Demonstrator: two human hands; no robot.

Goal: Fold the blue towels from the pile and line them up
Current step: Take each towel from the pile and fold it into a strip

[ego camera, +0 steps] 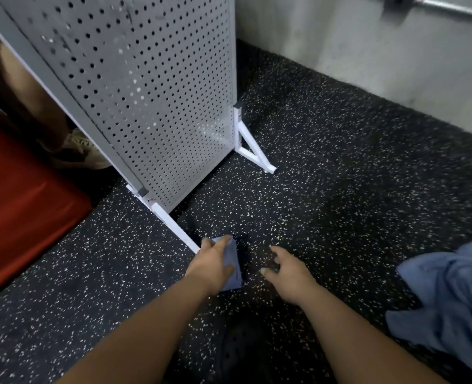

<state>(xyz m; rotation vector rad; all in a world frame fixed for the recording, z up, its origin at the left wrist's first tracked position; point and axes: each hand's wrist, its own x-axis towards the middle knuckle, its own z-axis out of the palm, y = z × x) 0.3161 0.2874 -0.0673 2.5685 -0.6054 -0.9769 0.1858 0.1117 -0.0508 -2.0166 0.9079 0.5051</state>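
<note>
Nearest the lens, two bare forearms, reaching forward and down from the bottom edge. Beneath everything, black rubber floor flecked with white [340,176], filling most of the view. Standing on it at upper left, tall white perforated metal panel [146,87], braced by slanted white foot bars [173,220]. Far left, flat red mat [21,206]. At the right edge, well apart from both hands, crumpled pile of blue towels [448,303], unfolded and loosely heaped. At centre, just right of the nearer foot bar's tip, small folded blue towel [235,257]: a narrow rectangle, long axis running away from the body, roughly in line with that bar. Down on the floor or a touch above it, cannot tell which. Over its left side, left hand [214,266], fingers bent across the far end and thumb laid on the near half, holding the packet between them. Just right of it and not touching, right hand [287,275], fingers spread and loosely curled, holding nothing, hovering over the floor. Judged from this: first towel of the row being set down, the pile hardly begun. Next towel off to the right and nearer the body, so closer to the free right hand. Probably shortest to reach rightward with that hand, leaving room beside the folded one's long edge for the line.
</note>
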